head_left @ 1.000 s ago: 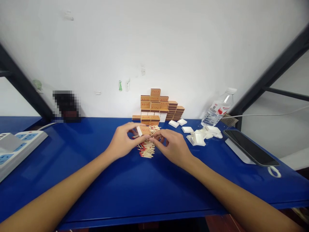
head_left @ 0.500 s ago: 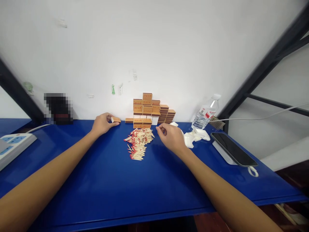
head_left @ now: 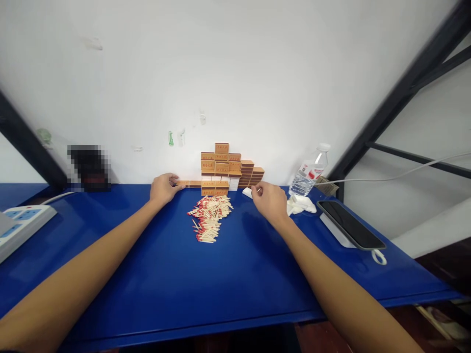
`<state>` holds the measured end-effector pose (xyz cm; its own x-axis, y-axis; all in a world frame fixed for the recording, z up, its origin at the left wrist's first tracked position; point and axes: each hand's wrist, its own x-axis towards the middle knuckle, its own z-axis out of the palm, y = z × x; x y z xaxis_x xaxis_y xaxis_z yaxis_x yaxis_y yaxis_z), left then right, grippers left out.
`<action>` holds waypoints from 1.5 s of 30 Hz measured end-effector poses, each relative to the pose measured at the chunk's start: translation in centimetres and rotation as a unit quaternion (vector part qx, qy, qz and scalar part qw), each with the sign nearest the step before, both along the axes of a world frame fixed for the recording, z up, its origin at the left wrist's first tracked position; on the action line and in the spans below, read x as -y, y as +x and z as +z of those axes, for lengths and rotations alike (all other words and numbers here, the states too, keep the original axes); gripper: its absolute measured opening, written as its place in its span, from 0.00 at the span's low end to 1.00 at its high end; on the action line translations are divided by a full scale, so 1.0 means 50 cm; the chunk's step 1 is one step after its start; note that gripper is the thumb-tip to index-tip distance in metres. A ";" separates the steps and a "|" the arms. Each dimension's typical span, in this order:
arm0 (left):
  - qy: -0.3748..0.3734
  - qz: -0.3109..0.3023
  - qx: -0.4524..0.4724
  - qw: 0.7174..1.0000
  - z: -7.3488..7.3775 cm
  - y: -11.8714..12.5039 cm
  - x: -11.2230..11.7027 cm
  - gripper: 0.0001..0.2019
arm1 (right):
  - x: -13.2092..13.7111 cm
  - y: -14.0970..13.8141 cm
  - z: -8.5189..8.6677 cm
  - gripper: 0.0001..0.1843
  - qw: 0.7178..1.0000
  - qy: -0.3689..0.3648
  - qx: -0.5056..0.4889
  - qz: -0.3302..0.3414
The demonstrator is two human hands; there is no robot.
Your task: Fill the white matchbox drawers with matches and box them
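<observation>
My left hand [head_left: 165, 189] pinches a matchbox [head_left: 182, 184] at its left end. That box lies on the blue table, end to end with another matchbox [head_left: 195, 185]. To their right rises a stepped stack of orange-brown matchboxes [head_left: 221, 167] against the wall, with white parts showing low in it. My right hand [head_left: 271, 200] is closed, thumb against curled fingers, just right of the stack. A white matchbox tray [head_left: 247, 192] shows at its fingertips; whether they grip it is hidden. Red-tipped matches [head_left: 209, 215] lie heaped in front of the stack.
More white pieces [head_left: 302, 203] lie right of my right hand. A water bottle [head_left: 309, 171] stands by the wall, and a phone [head_left: 351, 225] rests near the right edge. At far left is a power strip [head_left: 27, 223]. Dark metal bars [head_left: 397, 98] slant along the right.
My left hand has moved right and brought its matchbox down against the end of the neighbouring box. My right hand has shifted slightly right, and a white tray now shows at its fingertips.
</observation>
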<state>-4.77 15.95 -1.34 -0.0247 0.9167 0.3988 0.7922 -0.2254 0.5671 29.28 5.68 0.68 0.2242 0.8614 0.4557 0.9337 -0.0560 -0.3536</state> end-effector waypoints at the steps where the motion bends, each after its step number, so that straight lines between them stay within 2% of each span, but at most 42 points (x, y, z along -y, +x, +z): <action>1: 0.004 0.003 -0.006 1.000 0.001 0.004 0.004 0.20 | -0.002 0.006 0.001 0.13 1.000 0.002 -0.007 -0.006; 5: 0.021 0.012 -0.031 0.999 0.008 0.006 0.035 0.15 | -0.013 0.035 0.002 0.14 0.998 0.012 -0.047 -0.039; 8: 0.031 0.006 -0.043 0.999 0.015 0.002 0.082 0.11 | -0.028 0.060 0.004 0.13 0.993 0.018 -0.098 -0.059; 12: 0.034 -0.025 -0.039 0.998 0.018 -0.001 0.163 0.10 | -0.072 0.090 0.013 0.14 0.980 -0.003 -0.197 -0.041; 15: 0.075 -0.044 -0.038 0.996 0.011 -0.002 0.195 0.11 | -0.117 0.101 0.024 0.17 0.964 -0.031 -0.261 -0.035; 19: 0.149 -0.076 -0.152 0.974 0.001 -0.012 0.186 0.15 | -0.171 0.099 0.035 0.20 0.942 -0.074 -0.322 -0.061; 23: 0.161 -0.153 -0.171 0.960 -0.008 -0.018 0.175 0.13 | -0.193 0.095 0.040 0.23 0.933 -0.102 -0.336 -0.075; 26: 0.161 -0.172 -0.166 0.958 -0.011 -0.016 0.179 0.12 | -0.181 0.102 0.045 0.21 0.947 -0.095 -0.297 -0.080; 30: 0.181 -0.159 -0.161 0.957 -0.008 -0.016 0.182 0.11 | -0.137 0.106 0.042 0.23 0.979 -0.058 -0.179 -0.075; 33: 0.193 -0.156 -0.163 0.955 -0.007 -0.020 0.179 0.11 | -0.105 0.090 0.021 0.13 0.993 -0.084 -0.083 -0.003; 37: 0.196 -0.159 -0.161 0.954 -0.009 -0.024 0.173 0.10 | -0.079 0.062 -0.005 0.05 0.987 -0.125 0.003 0.102; 39: 0.194 -0.167 -0.150 0.955 -0.008 -0.019 0.178 0.10 | -0.066 0.053 0.002 0.04 0.982 -0.122 0.028 0.138; 43: 0.205 -0.207 -0.092 0.952 0.005 0.010 0.214 0.09 | -0.015 0.018 0.045 0.07 0.969 -0.098 0.042 0.225; 45: 0.207 -0.249 -0.055 0.945 0.011 0.030 0.241 0.14 | 0.021 -0.018 0.057 0.08 0.938 -0.081 0.010 0.338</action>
<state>-3.25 3.89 -0.80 0.4304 0.5685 0.7012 0.5792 -0.7697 0.2685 28.37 4.61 3.54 -0.4043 0.8621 0.3055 0.7818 0.4991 -0.3738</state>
